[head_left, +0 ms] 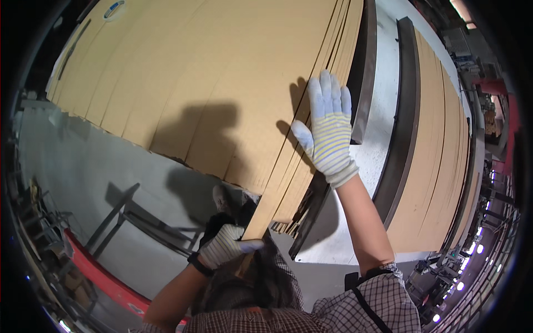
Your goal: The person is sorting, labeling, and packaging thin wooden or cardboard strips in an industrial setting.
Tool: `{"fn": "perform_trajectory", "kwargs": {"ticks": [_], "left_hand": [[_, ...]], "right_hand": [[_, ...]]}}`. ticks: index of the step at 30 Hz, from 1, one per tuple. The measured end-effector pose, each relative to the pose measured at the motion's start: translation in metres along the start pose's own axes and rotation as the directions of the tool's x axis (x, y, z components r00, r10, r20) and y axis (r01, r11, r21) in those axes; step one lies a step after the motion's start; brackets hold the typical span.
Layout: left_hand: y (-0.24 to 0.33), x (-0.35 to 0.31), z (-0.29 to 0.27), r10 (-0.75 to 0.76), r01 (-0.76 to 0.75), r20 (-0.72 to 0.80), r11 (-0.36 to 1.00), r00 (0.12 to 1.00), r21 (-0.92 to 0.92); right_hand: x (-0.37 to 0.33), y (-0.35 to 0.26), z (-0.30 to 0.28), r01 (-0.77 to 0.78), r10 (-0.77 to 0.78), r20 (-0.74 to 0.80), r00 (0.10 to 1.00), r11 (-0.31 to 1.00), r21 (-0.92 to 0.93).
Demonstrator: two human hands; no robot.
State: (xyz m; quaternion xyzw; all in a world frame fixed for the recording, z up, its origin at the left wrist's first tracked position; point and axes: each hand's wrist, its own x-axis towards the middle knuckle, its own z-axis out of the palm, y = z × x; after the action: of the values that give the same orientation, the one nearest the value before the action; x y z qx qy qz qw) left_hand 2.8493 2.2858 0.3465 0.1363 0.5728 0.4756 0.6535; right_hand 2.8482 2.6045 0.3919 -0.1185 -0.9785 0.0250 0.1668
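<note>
My left hand (226, 248), in a striped knit glove, is closed around the near end of a long, narrow tan strip of board (260, 219), with the thumb across its top. That strip juts past the near edge of a broad stack of tan boards (244, 61) that looks like cardboard. My right hand (330, 125), in a matching glove with a pale blue coating, lies flat with fingers stretched out over the narrow strips at the stack's right side. Nothing is in its grip.
Dark metal rails (401, 111) run along a pale metal surface (385, 55) to the right. Beyond them lies another pile of tan boards (430, 144). A tape roll (114, 10) rests at the far left. A metal frame (125, 213) and red beam (105, 275) stand lower left.
</note>
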Motion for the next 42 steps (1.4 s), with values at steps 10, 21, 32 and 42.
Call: {"fn": "perform_trajectory", "kwargs": {"ticks": [10,21,32,42], "left_hand": [[0.027,0.020,0.009,0.053,-0.051,-0.025,0.994,0.998,0.093],[-0.028,-0.071,0.018,-0.370,0.348,-0.036,0.898,0.928,-0.268],[0.048,0.010,0.025,-0.157,0.124,-0.237,0.981,0.959,-0.148],[0.040,0.013,0.029,-0.211,0.103,-0.358,0.950,0.910,-0.296]], "right_hand": [[0.014,0.017,0.029,0.039,-0.039,0.112,0.993,0.999,0.002],[0.009,0.047,0.051,-0.625,0.779,0.048,0.625,0.463,0.629],[0.038,0.056,0.058,-0.510,0.752,0.303,0.585,0.052,0.858],[0.034,0.039,0.025,-0.416,0.436,-0.248,0.865,0.900,0.131]]}}
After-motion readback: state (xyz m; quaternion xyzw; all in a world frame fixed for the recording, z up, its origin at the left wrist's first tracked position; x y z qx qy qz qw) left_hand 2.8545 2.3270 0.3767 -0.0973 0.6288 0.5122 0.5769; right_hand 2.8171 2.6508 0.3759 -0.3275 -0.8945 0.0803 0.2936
